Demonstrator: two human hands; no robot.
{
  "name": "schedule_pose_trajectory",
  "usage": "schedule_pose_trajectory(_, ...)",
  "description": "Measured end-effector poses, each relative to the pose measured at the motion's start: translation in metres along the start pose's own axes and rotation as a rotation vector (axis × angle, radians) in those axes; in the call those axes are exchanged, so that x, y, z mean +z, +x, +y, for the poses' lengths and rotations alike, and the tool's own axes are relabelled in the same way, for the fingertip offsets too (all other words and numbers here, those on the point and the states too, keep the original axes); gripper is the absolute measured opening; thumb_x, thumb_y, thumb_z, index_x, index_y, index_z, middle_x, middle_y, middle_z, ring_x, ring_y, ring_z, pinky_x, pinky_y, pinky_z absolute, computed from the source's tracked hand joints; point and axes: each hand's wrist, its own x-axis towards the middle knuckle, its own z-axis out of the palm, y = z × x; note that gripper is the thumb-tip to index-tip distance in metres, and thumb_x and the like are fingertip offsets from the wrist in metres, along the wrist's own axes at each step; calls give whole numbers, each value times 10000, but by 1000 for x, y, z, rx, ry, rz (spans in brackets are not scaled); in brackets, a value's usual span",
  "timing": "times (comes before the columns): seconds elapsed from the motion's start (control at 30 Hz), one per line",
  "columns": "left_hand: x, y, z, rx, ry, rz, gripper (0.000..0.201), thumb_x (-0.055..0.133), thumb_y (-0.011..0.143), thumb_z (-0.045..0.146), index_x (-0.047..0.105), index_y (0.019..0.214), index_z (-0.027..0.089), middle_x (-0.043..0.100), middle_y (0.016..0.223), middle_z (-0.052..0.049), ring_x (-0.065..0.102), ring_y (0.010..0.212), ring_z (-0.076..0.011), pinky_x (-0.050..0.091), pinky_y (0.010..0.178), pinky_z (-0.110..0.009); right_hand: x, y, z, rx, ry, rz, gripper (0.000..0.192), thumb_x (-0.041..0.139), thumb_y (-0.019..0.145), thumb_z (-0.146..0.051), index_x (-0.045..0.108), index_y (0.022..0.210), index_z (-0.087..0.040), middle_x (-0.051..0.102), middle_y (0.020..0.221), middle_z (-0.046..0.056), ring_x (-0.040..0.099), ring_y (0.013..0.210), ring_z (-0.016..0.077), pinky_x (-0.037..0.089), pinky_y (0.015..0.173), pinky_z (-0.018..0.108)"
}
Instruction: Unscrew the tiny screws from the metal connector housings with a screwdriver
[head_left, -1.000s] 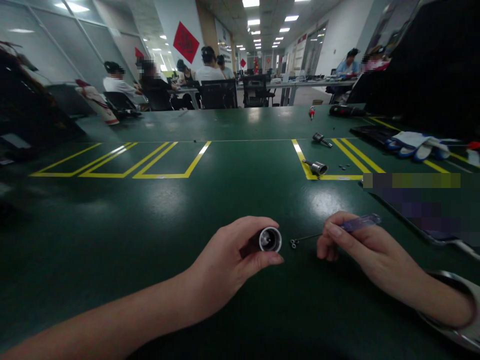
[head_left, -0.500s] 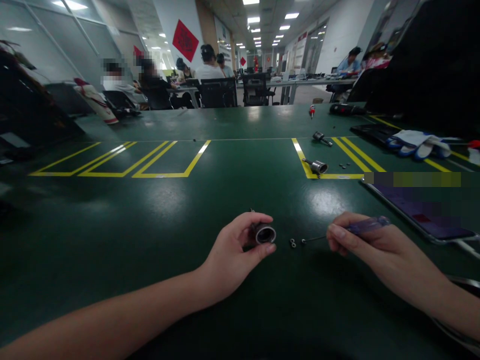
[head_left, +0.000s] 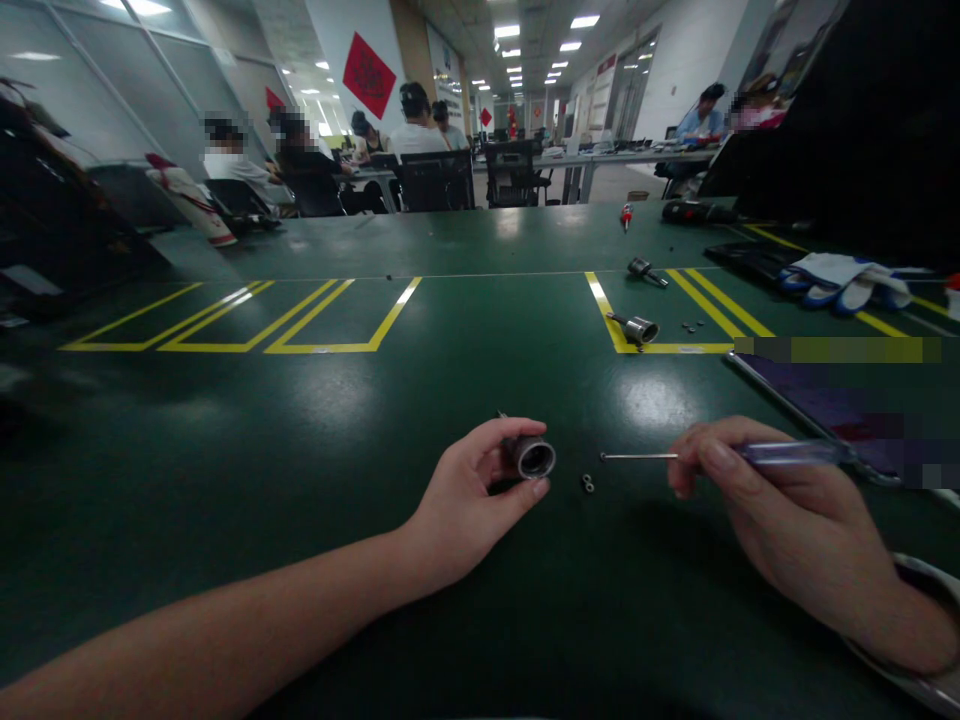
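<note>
My left hand (head_left: 480, 490) is closed around a hollow metal cup-shaped part (head_left: 536, 459), its round opening turned toward me and to the right. In my right hand (head_left: 765, 500) is a screwdriver with a clear purple handle (head_left: 799, 454). Its thin shaft (head_left: 637, 457) points left toward the metal part, with a gap between them. A tiny dark piece, hard to make out, shows at the tip. Small metal rings (head_left: 588, 484) lie on the table just below the tip.
Two more metal parts, one near (head_left: 636, 328) and one farther (head_left: 646, 271), lie by the yellow tape with several tiny pieces (head_left: 691, 327). A phone (head_left: 810, 410), white-and-blue gloves (head_left: 847, 280) and a red-handled tool (head_left: 627, 216) are on the green table (head_left: 300, 450). People sit farther back.
My right hand has raised the screwdriver off the table beside the rings and levelled it, shifting slightly right. My left hand keeps the metal part almost where it was.
</note>
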Motion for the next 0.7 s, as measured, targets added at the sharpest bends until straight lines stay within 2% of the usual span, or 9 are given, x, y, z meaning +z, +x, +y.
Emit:
schedule_pose_trajectory(0.1,2,1,-1,9,13,12,410,645,710,102,550,1103,172,652,1023,-69,626,980,-195,507,899,-364,0,-8,-8,-142,-56,-129,149,472,884,-270,603,939,-313,628,855,23,605,832,191,522,688,303)
schedule_pose_trajectory(0.2,4,1,-1,31,20,2,381,627,727,120,557,1097,176,652,1032,-77,629,977,-198,507,898,-370,3,-12,-17,-250,-215,-359,246,508,854,-205,562,1052,-341,636,1003,34,603,962,213,536,780,332)
schedule_pose_trajectory(0.27,5,1,-1,39,30,10,354,617,730,123,571,1076,181,653,1031,-77,630,970,-200,506,896,-373,7,-13,-20,-309,-308,-440,320,513,843,-173,527,1116,-339,626,1070,45,593,1011,214,536,819,338)
schedule_pose_trajectory(0.43,6,-1,1,41,65,25,319,605,722,128,590,1037,173,651,1026,-82,637,943,-203,517,864,-370,15,-11,-20,-405,-418,-464,395,492,851,-150,460,1203,-327,630,1101,39,583,1058,188,527,869,325)
schedule_pose_trajectory(0.7,9,0,-2,60,81,41,266,590,718,139,602,983,165,661,985,-80,654,864,-191,542,755,-315,16,-16,-17,-499,-534,-458,427,542,828,-176,483,1236,-288,646,1139,46,580,1089,211,502,930,352)
